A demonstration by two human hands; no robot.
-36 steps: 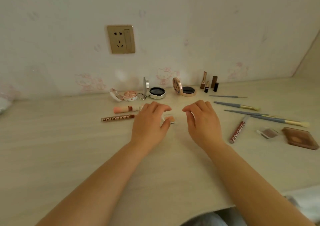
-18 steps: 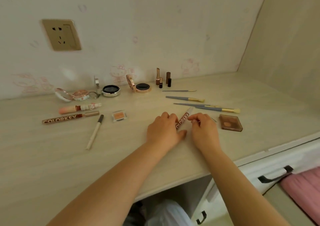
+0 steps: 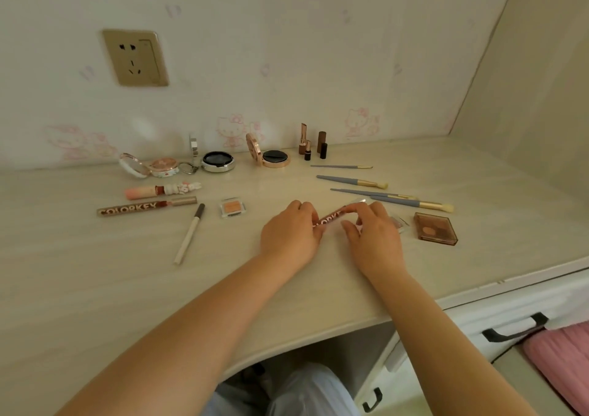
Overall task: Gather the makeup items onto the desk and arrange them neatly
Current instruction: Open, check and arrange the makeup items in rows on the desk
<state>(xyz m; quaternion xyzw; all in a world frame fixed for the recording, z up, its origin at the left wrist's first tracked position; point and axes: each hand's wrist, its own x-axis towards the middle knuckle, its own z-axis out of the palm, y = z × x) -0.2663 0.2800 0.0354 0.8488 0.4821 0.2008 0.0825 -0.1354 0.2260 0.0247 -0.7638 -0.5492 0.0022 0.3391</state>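
Change: since half a second before, I saw both hands close in on the lip gloss tube (image 3: 331,217), and its far end had lifted a little off the desk (image 3: 95,288); earlier it lay flat between them.
Look: the tube was slim and brown-red with pale block letters along its side, and a paler, shiny cap at the far end.
Place: it sat in the middle of the desk, between my two hands, just left of a small clear case (image 3: 400,223) and the brown eyeshadow box (image 3: 436,231).
Axis: its long axis ran from near-left to far-right, the capped end pointing away toward the grey brushes (image 3: 411,203).
Left hand: my left hand (image 3: 288,234) pinched the near end of the tube with curled fingers.
Right hand: my right hand (image 3: 373,237) gripped the far end, fingertips curled over the cap.
Other items: a matching lettered tube (image 3: 146,207) lay flat at the far left below a pink tube (image 3: 162,190); a pale pencil (image 3: 189,234) and a small orange pan (image 3: 232,208) lay between it and my hands.
Back row: open compacts (image 3: 217,161) and upright lipsticks (image 3: 312,145) stood by the wall.
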